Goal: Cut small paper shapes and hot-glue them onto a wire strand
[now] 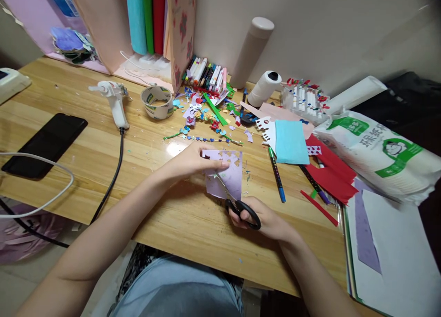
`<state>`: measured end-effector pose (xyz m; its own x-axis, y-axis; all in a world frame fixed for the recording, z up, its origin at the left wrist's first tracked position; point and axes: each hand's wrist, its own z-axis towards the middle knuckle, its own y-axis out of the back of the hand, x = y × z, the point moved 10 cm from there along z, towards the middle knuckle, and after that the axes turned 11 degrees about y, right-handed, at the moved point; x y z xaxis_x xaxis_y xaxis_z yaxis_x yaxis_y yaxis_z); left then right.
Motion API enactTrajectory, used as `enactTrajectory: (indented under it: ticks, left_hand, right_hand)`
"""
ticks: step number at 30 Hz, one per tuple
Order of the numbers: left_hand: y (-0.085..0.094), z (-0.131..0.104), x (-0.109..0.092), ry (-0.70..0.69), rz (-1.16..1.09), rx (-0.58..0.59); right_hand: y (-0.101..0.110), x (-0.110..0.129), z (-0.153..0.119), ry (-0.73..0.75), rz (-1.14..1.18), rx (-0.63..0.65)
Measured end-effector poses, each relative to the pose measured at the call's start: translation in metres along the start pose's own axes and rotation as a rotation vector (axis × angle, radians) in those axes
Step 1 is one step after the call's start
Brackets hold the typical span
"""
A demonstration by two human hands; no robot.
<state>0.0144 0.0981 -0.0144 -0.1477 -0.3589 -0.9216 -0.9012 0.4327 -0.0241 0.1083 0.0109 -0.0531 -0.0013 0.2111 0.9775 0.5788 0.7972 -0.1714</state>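
A purple sheet of paper (225,183) with shapes cut out along its upper part is held above the wooden table (172,225). My left hand (198,160) grips its upper left part, thumb on top and the other fingers mostly hidden. Black-handled scissors (254,214) are in my right hand (258,216), its fingers wrapped round the handles. Their blades point up and left, lying over the purple sheet below my left thumb. Behind the sheet lies a row of small blue shapes (203,139), near colourful paper scraps (208,117).
A phone (46,144), a glue gun (115,103) and a tape roll (156,103) stand or lie at left. Markers (206,76) and a bottle (253,50) are at the back. To the right are blue paper (292,142), red paper (332,170) and a plastic package (379,147).
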Motion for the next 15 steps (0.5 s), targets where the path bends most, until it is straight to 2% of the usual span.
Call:
enactTrajectory:
  ticks: [8,15]
  left_hand:
    - [-0.002,0.002,0.005,0.013,-0.015,0.033]
    - [0.01,0.005,0.008,0.008,-0.108,-0.114]
  right_hand:
    - [0.001,-0.004,-0.002,-0.025,0.023,-0.006]
    - [0.003,0.005,0.004,0.027,0.085,-0.082]
